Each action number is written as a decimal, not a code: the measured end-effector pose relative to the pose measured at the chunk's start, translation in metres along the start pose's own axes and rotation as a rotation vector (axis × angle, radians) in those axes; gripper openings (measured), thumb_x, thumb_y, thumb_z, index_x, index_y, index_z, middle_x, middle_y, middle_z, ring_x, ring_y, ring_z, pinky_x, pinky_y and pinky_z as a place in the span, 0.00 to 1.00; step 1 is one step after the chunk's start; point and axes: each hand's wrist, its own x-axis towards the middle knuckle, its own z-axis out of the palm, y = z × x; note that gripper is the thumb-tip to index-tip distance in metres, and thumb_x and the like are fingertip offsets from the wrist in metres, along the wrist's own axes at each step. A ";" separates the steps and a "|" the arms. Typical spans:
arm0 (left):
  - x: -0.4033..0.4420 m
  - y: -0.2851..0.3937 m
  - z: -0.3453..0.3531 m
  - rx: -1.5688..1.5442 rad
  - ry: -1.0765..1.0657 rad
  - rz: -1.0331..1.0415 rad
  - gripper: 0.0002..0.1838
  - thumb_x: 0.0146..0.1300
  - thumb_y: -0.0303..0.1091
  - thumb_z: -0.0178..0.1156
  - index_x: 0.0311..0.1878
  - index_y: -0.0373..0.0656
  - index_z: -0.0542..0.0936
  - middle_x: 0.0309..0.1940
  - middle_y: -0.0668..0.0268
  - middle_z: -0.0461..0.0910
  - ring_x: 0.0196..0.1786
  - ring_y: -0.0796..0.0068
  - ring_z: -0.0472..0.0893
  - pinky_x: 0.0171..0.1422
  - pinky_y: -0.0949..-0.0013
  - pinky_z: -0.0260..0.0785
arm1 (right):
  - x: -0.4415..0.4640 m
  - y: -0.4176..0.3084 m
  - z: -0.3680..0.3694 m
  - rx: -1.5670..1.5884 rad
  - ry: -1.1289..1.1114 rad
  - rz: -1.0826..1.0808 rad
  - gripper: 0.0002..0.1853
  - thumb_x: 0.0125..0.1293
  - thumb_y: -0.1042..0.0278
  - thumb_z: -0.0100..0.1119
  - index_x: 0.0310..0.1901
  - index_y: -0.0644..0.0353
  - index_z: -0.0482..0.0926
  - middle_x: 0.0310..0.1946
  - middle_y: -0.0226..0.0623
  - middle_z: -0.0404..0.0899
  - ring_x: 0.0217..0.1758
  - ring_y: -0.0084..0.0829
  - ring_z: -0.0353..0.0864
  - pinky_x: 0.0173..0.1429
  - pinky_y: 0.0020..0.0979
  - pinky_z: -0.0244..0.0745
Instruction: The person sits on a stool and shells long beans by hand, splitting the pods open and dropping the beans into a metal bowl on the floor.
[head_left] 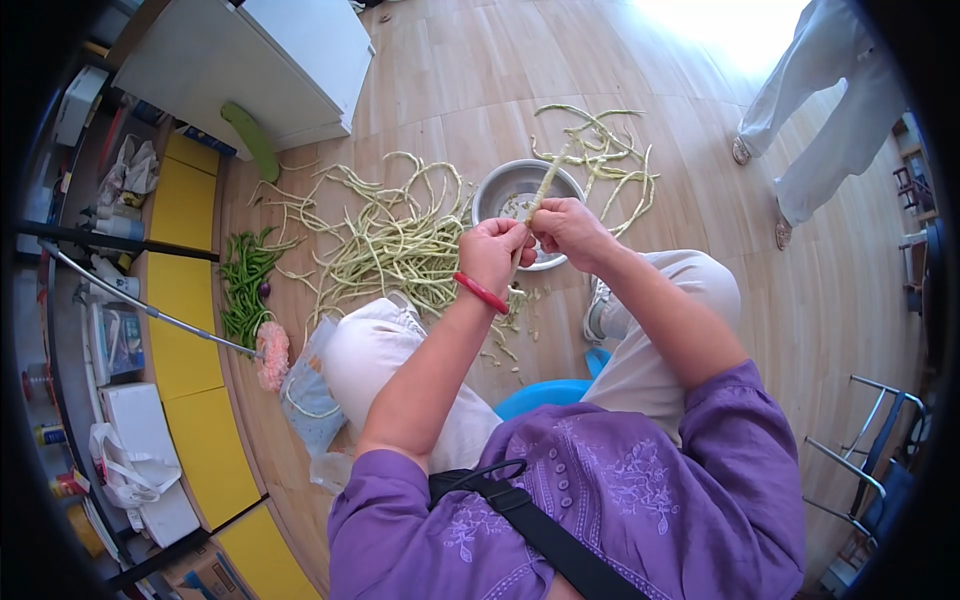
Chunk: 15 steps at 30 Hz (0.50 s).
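Observation:
Both my hands hold one pale green long bean [547,183] above the near side of a metal bowl [486,196]. My left hand [494,250], with a red bangle at the wrist, is closed around the bean's lower part. Just to its right, my right hand [572,230] pinches the same bean higher up. Small pieces lie in the bowl, partly hidden by my hands. A large heap of long beans [390,245] spreads over the floor left of the bowl. More long beans [620,165] lie to its right. Broken bean bits [508,350] are scattered below my hands.
Green peppers [245,285] and a long green gourd [250,140] lie at the left, near yellow cabinets [185,345]. A pink duster [272,355] is beside a plastic bag [312,385]. Another person's legs [830,110] stand at the upper right. A blue stool [540,397] is beneath me.

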 end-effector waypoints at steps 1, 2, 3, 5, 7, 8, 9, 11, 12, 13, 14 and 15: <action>0.002 0.000 -0.001 -0.041 -0.011 -0.027 0.05 0.59 0.28 0.55 0.32 0.35 0.75 0.24 0.63 0.77 0.21 0.76 0.77 0.26 0.74 0.72 | 0.000 -0.001 0.000 0.012 -0.003 0.014 0.04 0.54 0.71 0.51 0.26 0.61 0.73 0.20 0.26 0.69 0.19 0.14 0.62 0.22 0.18 0.57; 0.006 -0.003 -0.004 -0.105 -0.044 -0.057 0.05 0.59 0.28 0.55 0.32 0.36 0.74 0.24 0.63 0.77 0.21 0.76 0.76 0.26 0.74 0.71 | 0.000 -0.003 0.000 0.024 -0.007 0.027 0.04 0.55 0.71 0.51 0.26 0.60 0.73 0.20 0.26 0.70 0.18 0.14 0.62 0.22 0.18 0.58; 0.010 -0.006 -0.008 -0.168 -0.078 -0.090 0.06 0.60 0.29 0.54 0.32 0.37 0.74 0.24 0.63 0.77 0.21 0.76 0.76 0.26 0.74 0.71 | -0.001 -0.003 0.001 0.039 -0.009 0.043 0.04 0.55 0.71 0.51 0.27 0.60 0.73 0.20 0.27 0.70 0.18 0.14 0.63 0.22 0.17 0.58; 0.014 -0.005 -0.011 -0.248 -0.129 -0.144 0.06 0.60 0.30 0.54 0.31 0.38 0.74 0.24 0.64 0.77 0.21 0.76 0.76 0.26 0.74 0.71 | 0.001 -0.003 -0.001 0.056 -0.044 0.066 0.04 0.56 0.70 0.51 0.27 0.60 0.72 0.21 0.27 0.71 0.19 0.14 0.63 0.23 0.17 0.59; 0.016 -0.003 -0.012 -0.282 -0.161 -0.187 0.06 0.60 0.30 0.53 0.31 0.38 0.73 0.23 0.64 0.77 0.20 0.77 0.75 0.25 0.74 0.70 | 0.003 -0.001 -0.003 0.076 -0.070 0.081 0.04 0.57 0.69 0.51 0.28 0.59 0.72 0.21 0.27 0.71 0.19 0.14 0.64 0.24 0.17 0.61; 0.015 -0.002 -0.010 -0.192 -0.122 -0.139 0.06 0.60 0.30 0.54 0.31 0.38 0.73 0.22 0.65 0.77 0.20 0.78 0.75 0.24 0.75 0.70 | 0.004 0.000 -0.005 0.086 -0.079 0.085 0.05 0.57 0.69 0.51 0.28 0.59 0.72 0.22 0.27 0.71 0.20 0.15 0.65 0.24 0.17 0.61; 0.013 -0.001 -0.006 -0.101 -0.084 -0.092 0.06 0.60 0.30 0.54 0.30 0.38 0.73 0.22 0.65 0.76 0.19 0.79 0.75 0.23 0.76 0.69 | 0.004 0.001 -0.007 0.097 -0.088 0.088 0.05 0.57 0.68 0.51 0.28 0.58 0.72 0.22 0.26 0.71 0.20 0.15 0.65 0.24 0.17 0.62; 0.013 -0.001 -0.002 0.070 -0.028 -0.002 0.06 0.59 0.30 0.56 0.30 0.38 0.73 0.21 0.67 0.76 0.19 0.81 0.74 0.22 0.77 0.68 | 0.003 -0.002 -0.007 0.162 -0.044 0.154 0.05 0.57 0.67 0.51 0.28 0.58 0.72 0.22 0.26 0.71 0.21 0.15 0.66 0.25 0.18 0.63; 0.014 -0.003 -0.001 0.151 -0.008 0.040 0.06 0.58 0.30 0.56 0.30 0.38 0.73 0.21 0.67 0.76 0.19 0.82 0.74 0.22 0.78 0.67 | 0.001 -0.003 -0.007 0.195 -0.021 0.186 0.05 0.58 0.66 0.51 0.28 0.57 0.72 0.22 0.26 0.71 0.21 0.16 0.67 0.25 0.18 0.64; 0.015 -0.005 -0.001 0.232 0.011 0.083 0.06 0.58 0.30 0.57 0.30 0.38 0.73 0.21 0.68 0.76 0.19 0.83 0.73 0.21 0.79 0.67 | 0.000 -0.005 -0.008 0.191 -0.023 0.204 0.05 0.58 0.66 0.51 0.28 0.57 0.72 0.22 0.26 0.71 0.21 0.16 0.67 0.25 0.18 0.64; 0.017 -0.008 -0.001 0.275 0.007 0.126 0.06 0.58 0.30 0.57 0.30 0.38 0.73 0.21 0.68 0.76 0.19 0.84 0.73 0.21 0.80 0.67 | -0.001 -0.007 -0.009 0.188 -0.024 0.221 0.05 0.58 0.67 0.50 0.28 0.57 0.72 0.22 0.26 0.71 0.21 0.17 0.67 0.25 0.19 0.64; 0.019 -0.012 -0.001 0.319 0.003 0.170 0.06 0.57 0.30 0.58 0.30 0.38 0.73 0.21 0.68 0.75 0.19 0.85 0.73 0.21 0.81 0.66 | -0.001 -0.008 -0.010 0.185 -0.026 0.238 0.05 0.58 0.67 0.50 0.27 0.57 0.72 0.22 0.26 0.71 0.21 0.17 0.68 0.25 0.19 0.65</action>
